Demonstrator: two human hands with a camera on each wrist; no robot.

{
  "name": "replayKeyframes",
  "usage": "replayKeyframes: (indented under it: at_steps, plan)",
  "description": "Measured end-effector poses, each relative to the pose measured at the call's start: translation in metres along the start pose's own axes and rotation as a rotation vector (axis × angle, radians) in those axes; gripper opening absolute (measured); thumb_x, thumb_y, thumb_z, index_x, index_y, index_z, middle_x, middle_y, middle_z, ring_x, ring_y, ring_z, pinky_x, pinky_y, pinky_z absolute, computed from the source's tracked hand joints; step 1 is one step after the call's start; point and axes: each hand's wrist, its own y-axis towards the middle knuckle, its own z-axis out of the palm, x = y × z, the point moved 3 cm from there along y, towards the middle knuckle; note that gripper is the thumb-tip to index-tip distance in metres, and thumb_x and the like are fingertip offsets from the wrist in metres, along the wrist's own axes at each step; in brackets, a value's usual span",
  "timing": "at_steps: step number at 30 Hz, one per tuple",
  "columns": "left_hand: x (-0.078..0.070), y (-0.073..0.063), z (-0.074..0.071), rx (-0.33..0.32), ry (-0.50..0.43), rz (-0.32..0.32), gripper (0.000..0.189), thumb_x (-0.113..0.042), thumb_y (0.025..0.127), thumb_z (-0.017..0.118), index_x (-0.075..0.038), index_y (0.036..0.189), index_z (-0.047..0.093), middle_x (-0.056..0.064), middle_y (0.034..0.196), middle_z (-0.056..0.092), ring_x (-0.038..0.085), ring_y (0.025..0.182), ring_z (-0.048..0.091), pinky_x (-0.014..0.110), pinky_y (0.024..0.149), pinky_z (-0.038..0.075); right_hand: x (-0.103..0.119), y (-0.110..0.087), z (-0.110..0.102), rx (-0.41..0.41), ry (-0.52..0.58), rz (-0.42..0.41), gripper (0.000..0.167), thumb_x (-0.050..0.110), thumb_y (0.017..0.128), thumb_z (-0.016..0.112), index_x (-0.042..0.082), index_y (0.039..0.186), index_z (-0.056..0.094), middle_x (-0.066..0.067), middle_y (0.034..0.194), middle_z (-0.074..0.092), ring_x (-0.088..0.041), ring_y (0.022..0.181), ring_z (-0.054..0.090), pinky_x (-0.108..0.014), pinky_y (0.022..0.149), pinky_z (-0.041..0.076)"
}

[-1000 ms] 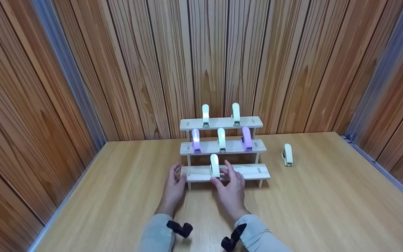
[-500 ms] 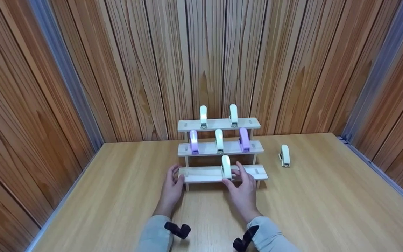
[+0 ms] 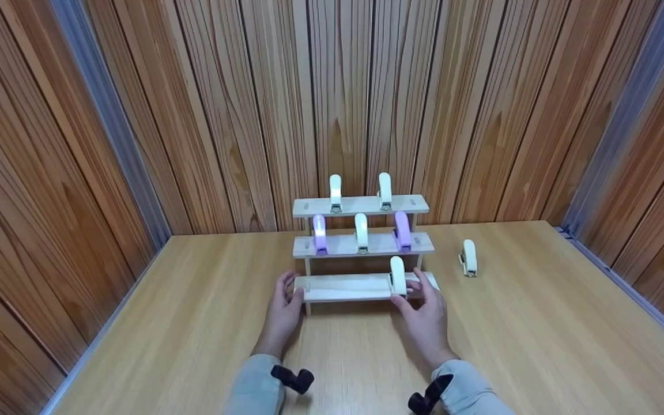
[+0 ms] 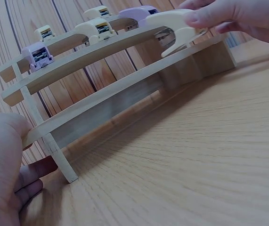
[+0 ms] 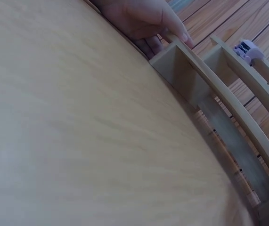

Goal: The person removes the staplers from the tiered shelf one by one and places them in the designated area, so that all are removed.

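My right hand point(image 3: 426, 314) pinches a pale mint mini stapler point(image 3: 397, 275) at the right part of the lowest board of a three-tier wooden rack point(image 3: 343, 288). The stapler stands upright, thumb at its front foot and fingers at its right side; the left wrist view shows its side over the board. My left hand point(image 3: 283, 311) holds the left end of the same board, thumb at the front edge and fingers round the end near the leg point(image 4: 61, 162). In the right wrist view the held stapler is out of sight.
On the middle tier stand a purple stapler point(image 3: 320, 235), a mint stapler point(image 3: 361, 233) and another purple stapler point(image 3: 402, 231). Two pale staplers occupy the top tier point(image 3: 361, 203). A lone pale stapler point(image 3: 468, 258) stands on the table right of the rack. Wood-plank walls enclose the table.
My right hand has moved the held stapler rightward along the lowest board, from near its middle to near its right end. My left hand has stayed at the board's left end.
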Motion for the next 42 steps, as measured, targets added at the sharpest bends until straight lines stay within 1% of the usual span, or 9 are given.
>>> replayKeyframes:
  at_steps: [2,7,11,17,19,25,32,37,42]
  plan:
    - [0.0,-0.001,0.0,0.001,-0.003,0.008,0.053,-0.012,0.106,0.049,-0.005,0.155,0.031,0.016,0.156,0.042,0.035,0.144,0.038,0.051,0.118,0.032,-0.001,0.0,-0.004,0.006,0.007,0.006,0.074,0.016,0.088,0.08,0.01,0.152,0.044,-0.011,0.127,0.065,-0.027,0.12,0.054,-0.047,0.109,0.037]
    - [0.0,-0.001,-0.001,-0.01,0.006,-0.03,0.053,-0.015,0.106,0.049,-0.009,0.156,0.03,0.013,0.156,0.042,0.034,0.143,0.04,0.051,0.117,0.034,-0.006,0.002,-0.016,0.008,-0.004,0.053,0.074,0.017,0.089,0.079,0.014,0.153,0.043,-0.009,0.129,0.064,-0.027,0.126,0.05,-0.05,0.112,0.036]
    - [0.0,-0.001,0.0,-0.008,0.013,-0.029,0.054,-0.016,0.106,0.05,-0.009,0.156,0.03,0.013,0.156,0.042,0.034,0.144,0.039,0.051,0.118,0.033,-0.01,0.005,-0.026,0.007,-0.008,0.084,0.074,0.019,0.09,0.078,0.013,0.154,0.041,-0.009,0.132,0.062,-0.029,0.133,0.046,-0.055,0.117,0.03]
    - [0.0,-0.001,0.001,-0.002,0.021,-0.029,0.054,-0.016,0.106,0.05,-0.009,0.156,0.03,0.013,0.156,0.042,0.034,0.145,0.037,0.051,0.119,0.031,-0.018,0.01,-0.043,0.013,-0.006,0.139,0.077,0.021,0.091,0.077,0.014,0.157,0.036,-0.011,0.136,0.059,-0.031,0.144,0.037,-0.056,0.121,0.023]
    - [0.0,0.0,0.001,-0.001,0.016,-0.043,0.055,-0.017,0.106,0.05,-0.011,0.156,0.03,0.011,0.156,0.042,0.033,0.146,0.036,0.05,0.119,0.031,-0.02,0.012,-0.048,0.013,-0.01,0.151,0.079,0.022,0.091,0.077,0.016,0.157,0.035,-0.011,0.138,0.059,-0.032,0.145,0.035,-0.057,0.121,0.022]
    - [0.001,0.001,0.002,-0.008,0.023,-0.061,0.055,-0.018,0.106,0.05,-0.011,0.156,0.03,0.011,0.157,0.041,0.033,0.146,0.036,0.051,0.119,0.031,-0.028,0.018,-0.063,0.01,-0.025,0.151,0.081,0.028,0.091,0.076,0.017,0.159,0.032,-0.013,0.139,0.057,-0.034,0.148,0.03,-0.06,0.12,0.019]
    - [0.002,0.002,0.001,-0.016,0.036,-0.059,0.053,-0.017,0.106,0.049,-0.011,0.155,0.031,0.011,0.157,0.042,0.034,0.14,0.043,0.052,0.115,0.036,-0.033,0.023,-0.076,-0.041,-0.041,0.056,0.074,0.015,0.092,0.076,0.009,0.155,0.038,-0.017,0.134,0.061,-0.036,0.142,0.039,-0.058,0.119,0.022]
    - [0.003,0.002,0.001,-0.017,0.042,-0.09,0.054,-0.021,0.107,0.05,-0.013,0.157,0.03,0.009,0.158,0.041,0.033,0.142,0.041,0.053,0.116,0.035,-0.039,0.025,-0.087,-0.057,-0.018,0.091,0.077,0.018,0.092,0.076,0.013,0.157,0.036,-0.013,0.136,0.06,-0.034,0.142,0.037,-0.058,0.119,0.021]
    - [0.002,0.002,0.001,-0.02,0.05,-0.102,0.055,-0.022,0.107,0.051,-0.014,0.157,0.03,0.009,0.158,0.04,0.033,0.142,0.041,0.053,0.116,0.035,-0.047,0.027,-0.098,-0.049,0.031,0.162,0.081,0.028,0.093,0.075,0.021,0.16,0.03,-0.009,0.143,0.054,-0.032,0.147,0.029,-0.061,0.12,0.017]
